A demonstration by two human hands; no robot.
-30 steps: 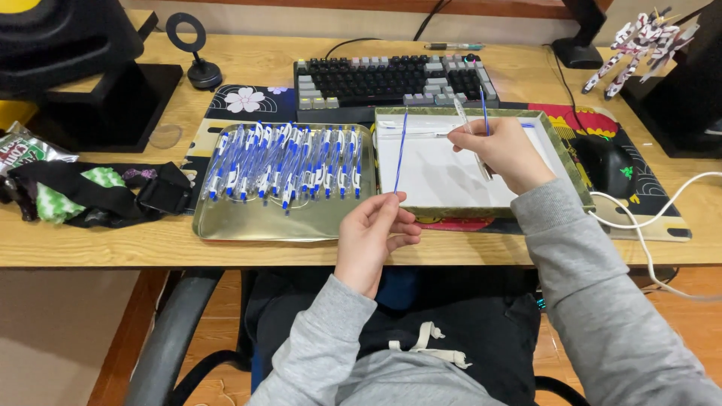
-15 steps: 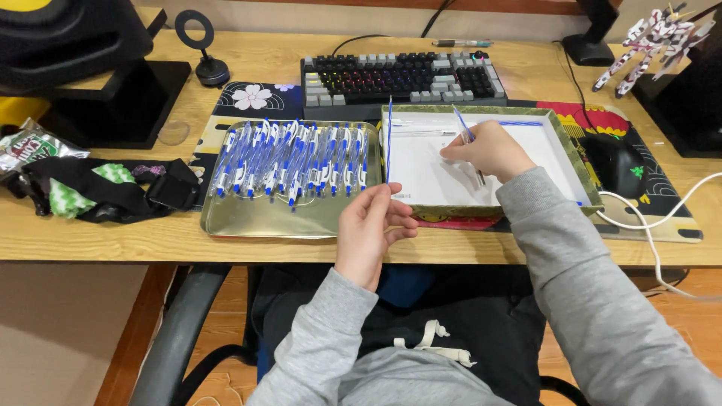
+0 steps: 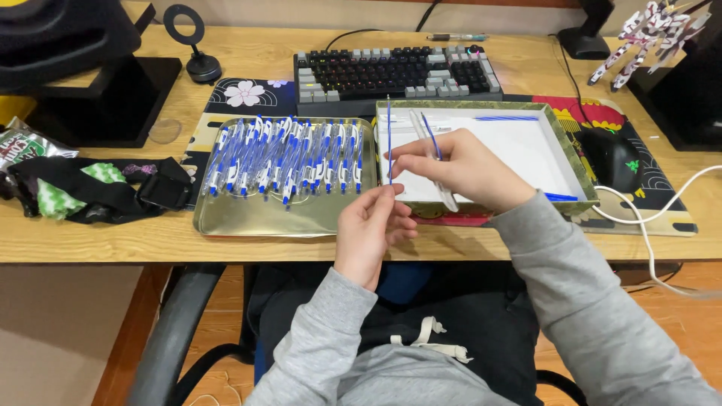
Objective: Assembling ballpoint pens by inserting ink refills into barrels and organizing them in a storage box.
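Pinching a thin blue pen refill (image 3: 389,143) upright, the left hand (image 3: 372,229) is held at frame centre; a clear pen barrel (image 3: 432,162) is gripped by the right hand (image 3: 462,169).

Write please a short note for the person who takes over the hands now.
Left hand: pinches the lower end of a thin blue refill, held upright.
Right hand: holds a clear pen barrel.
Gold tray at left: a row of assembled blue-and-white pens.
White box at right: a few loose blue refills.
Done: many pens assembled.
Left: refill not yet in the barrel; more refills wait in the box.
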